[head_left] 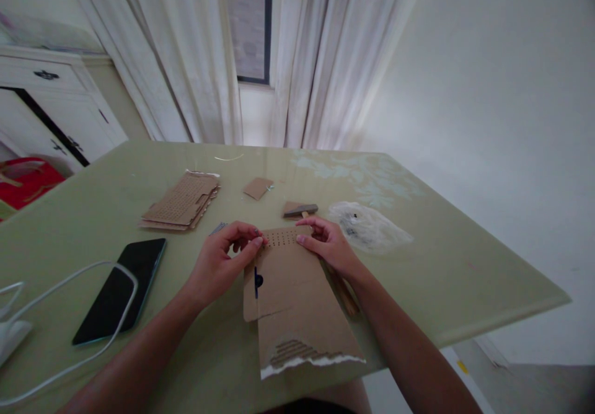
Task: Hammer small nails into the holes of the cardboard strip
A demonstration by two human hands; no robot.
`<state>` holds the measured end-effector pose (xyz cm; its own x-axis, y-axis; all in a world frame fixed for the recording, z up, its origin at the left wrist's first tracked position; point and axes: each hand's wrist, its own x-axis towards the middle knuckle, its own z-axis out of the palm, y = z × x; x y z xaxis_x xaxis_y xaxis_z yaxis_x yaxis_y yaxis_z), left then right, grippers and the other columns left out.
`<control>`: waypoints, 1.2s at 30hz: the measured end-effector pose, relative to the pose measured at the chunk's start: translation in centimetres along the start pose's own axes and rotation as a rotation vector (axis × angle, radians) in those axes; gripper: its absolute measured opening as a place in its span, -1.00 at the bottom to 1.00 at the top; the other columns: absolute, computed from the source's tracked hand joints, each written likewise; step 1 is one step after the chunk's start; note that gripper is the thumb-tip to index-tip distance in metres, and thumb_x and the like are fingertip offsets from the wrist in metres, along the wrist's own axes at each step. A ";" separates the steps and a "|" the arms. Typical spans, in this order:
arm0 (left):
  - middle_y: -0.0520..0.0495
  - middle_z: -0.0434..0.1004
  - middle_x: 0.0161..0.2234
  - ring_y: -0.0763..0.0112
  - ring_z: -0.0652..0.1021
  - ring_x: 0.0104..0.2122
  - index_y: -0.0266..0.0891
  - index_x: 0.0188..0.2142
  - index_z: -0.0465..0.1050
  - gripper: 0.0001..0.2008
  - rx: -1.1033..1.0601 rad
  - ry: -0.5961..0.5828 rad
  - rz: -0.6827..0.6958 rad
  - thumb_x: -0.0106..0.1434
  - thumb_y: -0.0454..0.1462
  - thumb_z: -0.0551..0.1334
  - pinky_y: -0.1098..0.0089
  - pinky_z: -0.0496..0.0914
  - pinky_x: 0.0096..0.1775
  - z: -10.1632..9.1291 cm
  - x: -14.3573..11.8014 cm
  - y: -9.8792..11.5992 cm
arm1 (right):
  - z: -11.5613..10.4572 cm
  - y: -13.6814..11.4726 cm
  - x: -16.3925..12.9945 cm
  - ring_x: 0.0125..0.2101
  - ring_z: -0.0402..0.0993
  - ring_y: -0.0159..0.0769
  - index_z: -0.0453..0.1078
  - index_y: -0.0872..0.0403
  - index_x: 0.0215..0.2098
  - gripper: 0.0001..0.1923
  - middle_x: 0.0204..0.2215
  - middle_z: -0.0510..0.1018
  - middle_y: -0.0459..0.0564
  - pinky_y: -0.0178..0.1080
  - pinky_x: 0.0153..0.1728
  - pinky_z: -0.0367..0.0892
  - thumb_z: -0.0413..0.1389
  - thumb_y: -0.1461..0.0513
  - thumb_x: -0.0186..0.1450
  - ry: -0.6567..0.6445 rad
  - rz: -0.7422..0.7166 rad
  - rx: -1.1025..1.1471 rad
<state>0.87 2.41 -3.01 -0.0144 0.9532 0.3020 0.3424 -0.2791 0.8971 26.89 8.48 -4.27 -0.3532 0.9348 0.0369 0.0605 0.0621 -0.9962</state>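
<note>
A torn piece of brown cardboard (302,296) lies in front of me, with rows of small holes across its far end and a ragged white edge towards me. My left hand (227,256) is at its far left corner, thumb and fingertips pinched together. What that pinch holds is too small to make out. On the far right edge, my right hand (328,243) grips the cardboard with the thumb on top. A hammer (301,211) lies beyond and beside it, its wooden handle passing under my right hand and forearm. Several thin grey nails (218,228) show behind my left hand.
A stack of punched cardboard (181,200) sits at the back left. A small cardboard square (258,188) lies near the middle. To the right is a clear plastic bag (367,227) with dark bits. A phone (123,290) and white cable (134,287) are at left.
</note>
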 end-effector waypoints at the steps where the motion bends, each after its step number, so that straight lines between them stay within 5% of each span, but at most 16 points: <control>1: -0.06 0.68 -0.35 0.33 0.55 -0.39 -0.16 -0.22 0.62 -0.77 0.009 0.003 0.009 0.35 -0.06 0.37 0.35 0.37 -0.34 0.0 0.0 0.0 | 0.0 0.0 0.0 -0.51 0.30 -0.35 0.61 -0.01 -0.02 -0.54 -0.45 0.46 -0.13 -0.30 -0.49 0.13 0.46 -0.04 0.21 -0.002 0.000 -0.003; 16: 0.02 0.63 -0.39 0.41 0.50 -0.42 -0.16 -0.20 0.64 -0.84 0.138 0.014 0.137 0.40 -0.13 0.37 0.41 0.36 -0.36 -0.2 -0.2 -0.4 | 0.0 0.1 0.1 -0.52 0.27 -0.38 0.61 0.02 -0.01 -0.52 -0.48 0.41 -0.17 -0.32 -0.50 0.09 0.45 -0.04 0.22 -0.007 -0.016 -0.029; 20: 0.05 0.63 -0.41 0.47 0.47 -0.47 -0.17 -0.19 0.66 -0.89 0.202 0.034 0.246 0.39 -0.21 0.36 0.45 0.36 -0.39 -0.2 -0.3 -0.2 | -0.7 0.3 0.5 -0.56 0.27 -0.37 0.57 0.06 -0.03 -0.51 -0.49 0.44 -0.16 -0.32 -0.54 0.11 0.28 -0.14 0.35 0.065 0.003 -0.082; 28: 0.05 0.65 -0.41 0.48 0.50 -0.48 -0.18 -0.21 0.67 -0.92 0.230 0.069 0.359 0.37 -0.26 0.37 0.49 0.39 -0.39 0.1 -0.2 0.0 | -3.3 0.9 1.1 -0.32 0.57 -0.19 0.50 0.07 -0.19 -0.73 -0.36 0.65 0.00 -0.23 -0.26 0.34 0.18 0.04 0.41 0.256 0.031 -0.855; 36: 0.02 0.63 -0.41 0.43 0.51 -0.46 -0.18 -0.22 0.65 -0.87 0.224 0.062 0.390 0.40 -0.21 0.32 0.46 0.39 -0.40 0.4 0.1 -0.5 | -1.7 0.0 -0.6 -0.17 0.61 0.00 0.52 0.10 -0.30 -0.98 -0.29 0.69 0.17 -0.18 -0.18 0.29 0.25 0.31 0.27 0.134 0.160 -1.007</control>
<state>1.09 2.69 -3.62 0.1023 0.7713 0.6282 0.5282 -0.5772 0.6227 28.73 8.55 -4.17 -0.1691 0.9854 -0.0207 0.8742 0.1403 -0.4648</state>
